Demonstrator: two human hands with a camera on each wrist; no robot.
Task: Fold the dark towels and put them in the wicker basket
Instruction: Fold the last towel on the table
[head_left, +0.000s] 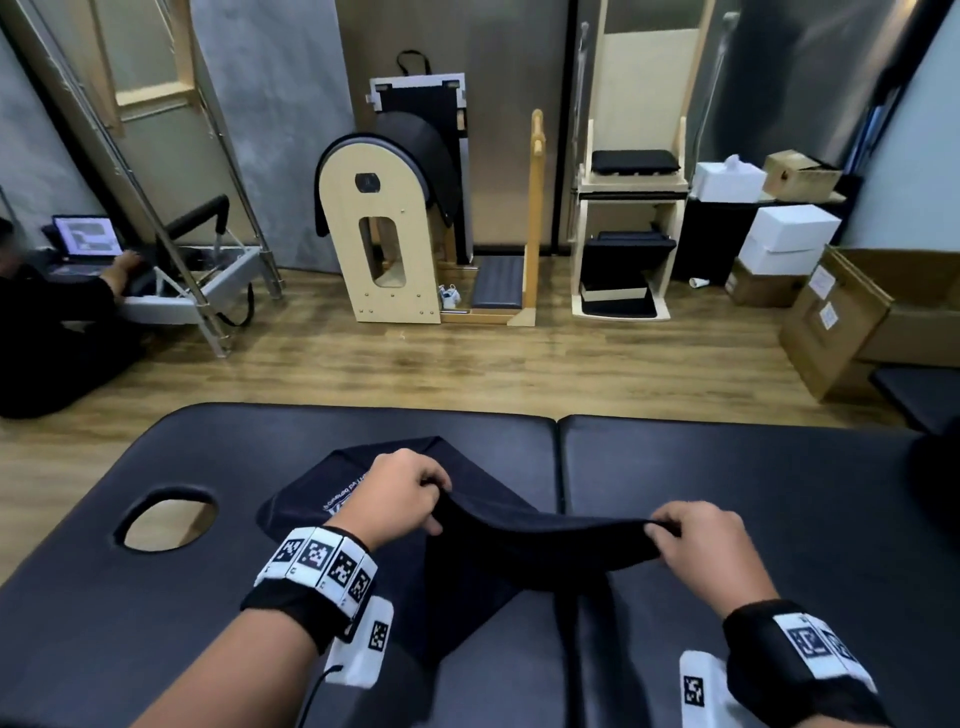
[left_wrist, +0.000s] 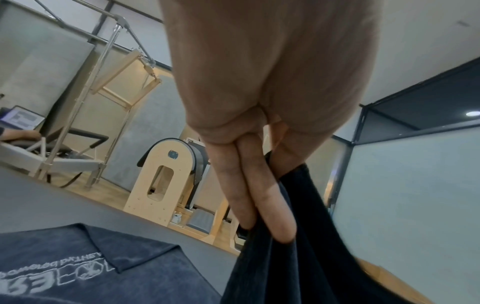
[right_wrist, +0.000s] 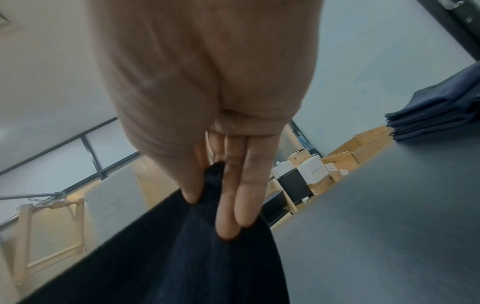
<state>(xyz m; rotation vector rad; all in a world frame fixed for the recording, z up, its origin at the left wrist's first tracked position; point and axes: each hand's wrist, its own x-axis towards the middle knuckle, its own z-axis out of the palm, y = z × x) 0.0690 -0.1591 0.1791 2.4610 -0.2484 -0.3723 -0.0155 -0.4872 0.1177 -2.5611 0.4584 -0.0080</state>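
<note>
A dark towel (head_left: 540, 551) hangs stretched between my two hands above the black padded table (head_left: 208, 597). My left hand (head_left: 436, 506) pinches one corner of it, and my right hand (head_left: 662, 532) pinches the other. In the left wrist view the fingers (left_wrist: 262, 197) curl round the cloth (left_wrist: 298, 257); in the right wrist view thumb and fingers (right_wrist: 233, 197) nip the towel (right_wrist: 182, 257). The towel's lower part trails on the table. Under it lies another dark towel (head_left: 332, 499) with white lettering (left_wrist: 52, 269). No wicker basket is in view.
A stack of folded dark towels (right_wrist: 436, 111) sits at the table's far right end. The table has an oval face hole (head_left: 169, 517) at left. Beyond lie wooden floor, pilates equipment (head_left: 384, 234), cardboard boxes (head_left: 857, 322), and a person with a laptop (head_left: 85, 239).
</note>
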